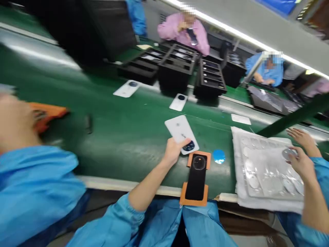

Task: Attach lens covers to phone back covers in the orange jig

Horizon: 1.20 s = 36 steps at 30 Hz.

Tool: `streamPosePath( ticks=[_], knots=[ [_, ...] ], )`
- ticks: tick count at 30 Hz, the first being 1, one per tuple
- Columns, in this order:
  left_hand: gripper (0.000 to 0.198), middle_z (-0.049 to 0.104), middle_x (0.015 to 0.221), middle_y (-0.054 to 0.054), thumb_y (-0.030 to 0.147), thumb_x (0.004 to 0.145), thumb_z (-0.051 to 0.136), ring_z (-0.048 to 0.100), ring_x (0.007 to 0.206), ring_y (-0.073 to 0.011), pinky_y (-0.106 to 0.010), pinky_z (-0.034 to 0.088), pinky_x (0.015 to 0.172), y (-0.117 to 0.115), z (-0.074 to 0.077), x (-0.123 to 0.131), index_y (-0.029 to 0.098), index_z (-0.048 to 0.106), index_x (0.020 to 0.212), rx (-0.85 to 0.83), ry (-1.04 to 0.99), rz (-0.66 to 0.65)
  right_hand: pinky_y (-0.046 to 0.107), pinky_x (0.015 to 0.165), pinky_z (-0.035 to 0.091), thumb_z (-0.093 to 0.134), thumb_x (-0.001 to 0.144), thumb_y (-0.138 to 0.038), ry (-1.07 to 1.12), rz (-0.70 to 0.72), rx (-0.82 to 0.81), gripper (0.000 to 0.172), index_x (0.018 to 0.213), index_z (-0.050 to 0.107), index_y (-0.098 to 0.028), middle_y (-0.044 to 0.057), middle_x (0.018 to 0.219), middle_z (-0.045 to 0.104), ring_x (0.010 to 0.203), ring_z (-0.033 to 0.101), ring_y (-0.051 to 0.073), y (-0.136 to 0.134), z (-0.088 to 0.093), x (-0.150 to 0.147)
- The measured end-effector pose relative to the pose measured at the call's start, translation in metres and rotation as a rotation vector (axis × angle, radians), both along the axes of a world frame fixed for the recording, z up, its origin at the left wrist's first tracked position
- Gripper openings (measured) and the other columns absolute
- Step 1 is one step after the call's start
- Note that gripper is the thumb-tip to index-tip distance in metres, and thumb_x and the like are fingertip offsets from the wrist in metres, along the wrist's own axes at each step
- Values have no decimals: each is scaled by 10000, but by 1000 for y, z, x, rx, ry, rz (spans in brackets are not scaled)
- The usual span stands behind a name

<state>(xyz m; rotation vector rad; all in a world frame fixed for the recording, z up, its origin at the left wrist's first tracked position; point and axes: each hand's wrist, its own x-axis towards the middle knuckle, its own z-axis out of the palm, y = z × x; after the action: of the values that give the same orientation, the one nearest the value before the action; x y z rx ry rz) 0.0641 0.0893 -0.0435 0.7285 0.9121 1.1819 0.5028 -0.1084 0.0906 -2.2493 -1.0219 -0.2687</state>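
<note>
My left hand [174, 151] grips a white phone back cover [181, 128] near its dark round camera area, with the thumb on top. Just below it, an orange fixture [194, 200] with a black, phone-shaped middle [195, 181] lies at the bench edge. A round blue film [219, 156] rests to its right. Far to the right, my right hand [303, 164] pinches a round greyish disc [288, 154] between thumb and fingers. Beneath it is a clear plastic tray [269, 168] of similar round discs, lying on white sheeting.
More white covers [178, 102] lie on the green bench [123, 137]. Black partitioned boxes [177, 68] stand behind. A co-worker's blurred hand [15, 120] is beside an orange fixture [51, 111] at left. Another person's spread hand [303, 139] reaches over the tray's far corner. A green post [295, 115] slants nearby.
</note>
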Motion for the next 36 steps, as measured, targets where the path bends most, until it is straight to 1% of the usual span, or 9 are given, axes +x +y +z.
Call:
streamPosePath(
  ticks=[4,8,10,13,16,22,28,32,36],
  knots=[
    [516,772,1086,-150,458,600,920,726,975,-301,-422,565,897,5,-8,4,112,782,957,58,2,-23,417,592,530,733,755,-685,244,391,22,640,1302,594,-383,99,882,701,687,738,256,23,-35,-66],
    [524,749,1174,-155,464,642,904,701,1085,-319,-425,534,960,7,-14,5,121,780,1018,104,-11,-22,409,702,593,667,927,-399,39,686,38,194,1095,704,-309,47,933,762,765,739,232,31,-73,-191],
    [506,750,1172,-152,443,649,904,698,1096,-319,-424,527,971,8,-16,4,121,781,1020,123,-1,-19,397,758,594,592,977,-239,-84,863,79,196,1122,712,-296,41,982,776,833,736,222,43,-97,-237],
    [462,764,1128,-145,421,666,900,706,1070,-313,-422,527,966,9,-16,2,115,785,992,130,9,-7,401,812,571,535,980,-96,-252,975,111,359,1262,667,-275,57,1087,774,928,725,231,57,-129,-269],
    [451,768,1116,-136,420,668,903,706,1057,-308,-413,531,949,9,-12,1,118,783,981,107,-35,0,426,829,534,577,962,-80,-363,1005,53,405,1317,629,-267,77,1126,766,980,713,253,57,-146,-271],
    [494,763,1108,-107,508,737,842,693,1066,-283,-383,522,952,7,-4,1,142,762,1059,96,-161,-43,445,837,510,615,962,-156,-399,992,-44,357,1298,623,-277,93,1160,745,953,692,257,52,-150,-275],
    [407,768,895,-83,490,716,850,682,772,-206,-300,528,693,0,-3,3,122,768,871,110,-31,-121,428,828,543,577,977,-183,-177,1010,-29,250,1198,670,-256,92,1109,744,955,691,246,61,-129,-279],
    [369,765,830,-79,468,698,857,689,742,-210,-299,536,684,-11,-1,9,128,767,811,202,91,-152,357,769,579,548,991,-236,70,817,114,158,1075,683,-235,64,974,733,855,693,201,82,-106,-285],
    [450,756,768,-79,579,825,725,678,659,-194,-298,552,657,-21,-3,15,132,776,813,300,160,-174,340,748,582,582,967,-305,165,654,178,126,929,668,-220,66,936,695,878,670,203,109,-98,-295]
  ],
)
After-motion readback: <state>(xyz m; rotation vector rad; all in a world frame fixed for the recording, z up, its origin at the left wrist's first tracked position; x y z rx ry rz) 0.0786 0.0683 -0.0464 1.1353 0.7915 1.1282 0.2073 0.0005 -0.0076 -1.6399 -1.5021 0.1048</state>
